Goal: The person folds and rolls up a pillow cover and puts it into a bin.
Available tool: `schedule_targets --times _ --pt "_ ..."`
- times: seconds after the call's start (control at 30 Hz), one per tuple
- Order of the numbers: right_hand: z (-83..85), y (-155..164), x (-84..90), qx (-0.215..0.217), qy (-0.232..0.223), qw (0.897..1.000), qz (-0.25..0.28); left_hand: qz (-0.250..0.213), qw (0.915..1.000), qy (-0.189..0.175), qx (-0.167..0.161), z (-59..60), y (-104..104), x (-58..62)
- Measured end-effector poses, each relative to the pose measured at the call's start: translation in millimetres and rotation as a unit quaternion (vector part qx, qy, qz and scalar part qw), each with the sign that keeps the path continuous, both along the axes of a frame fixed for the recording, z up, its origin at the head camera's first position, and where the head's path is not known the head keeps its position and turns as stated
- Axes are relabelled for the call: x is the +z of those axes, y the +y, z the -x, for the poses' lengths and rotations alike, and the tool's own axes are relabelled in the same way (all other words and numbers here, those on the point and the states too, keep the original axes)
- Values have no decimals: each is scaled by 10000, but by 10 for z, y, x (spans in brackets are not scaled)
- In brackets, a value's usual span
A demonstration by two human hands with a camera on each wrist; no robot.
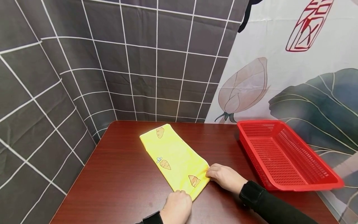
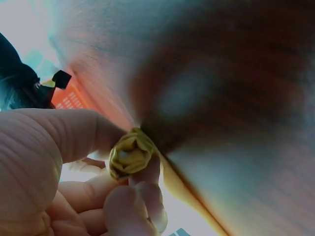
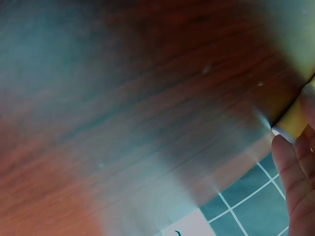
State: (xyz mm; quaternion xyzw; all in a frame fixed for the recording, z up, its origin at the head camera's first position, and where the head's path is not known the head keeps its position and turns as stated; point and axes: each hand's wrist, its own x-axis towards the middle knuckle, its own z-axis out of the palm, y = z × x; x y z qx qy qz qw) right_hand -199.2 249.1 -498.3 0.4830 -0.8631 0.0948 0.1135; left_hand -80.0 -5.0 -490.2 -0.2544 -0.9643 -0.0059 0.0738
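A yellow cloth (image 1: 173, 152) printed with carrots lies slantwise on the table, its near edge turned into a roll. My left hand (image 1: 178, 206) grips the roll's left end in the head view. In the left wrist view, thumb and fingers of the left hand (image 2: 74, 172) pinch around the spiral end of the rolled cloth (image 2: 130, 155). At the other end of the roll, my right hand (image 1: 225, 177) pinches the cloth. Only some fingers of the right hand (image 3: 294, 167) appear in the right wrist view, by a yellow edge of the cloth (image 3: 291, 120).
A red perforated plastic basket (image 1: 285, 161) stands to the right, beside the right forearm. The brown wooden table (image 1: 112, 186) ends at a dark gridded curtain (image 1: 167, 62) behind and left. A white hanging with flower print (image 1: 243, 90) covers the right side.
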Motion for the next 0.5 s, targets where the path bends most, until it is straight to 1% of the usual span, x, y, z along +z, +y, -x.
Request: schedule_targets --times 0.13,0.23,0.3,0.37,0.47,0.5 --pt "-3 -3 8 10 -47 10000 6 312 9994 114 -14 -7 -21 -37" --pt "-7 -1 21 -39 -174 9998 -22 539 9985 -31 -45 26 -68 -58" --pt "-12 1 29 -93 -262 9996 -41 396 9985 -372 -56 82 -116 -57" --pt "-15 2 31 -146 -341 9993 -55 154 9962 -859 -46 153 -170 -32" --pt "-16 -7 26 -186 -411 9990 -70 -281 9872 -1567 70 254 -236 29" --pt "-14 -11 21 -196 -424 9989 -77 -327 9841 -1742 116 277 -249 50"
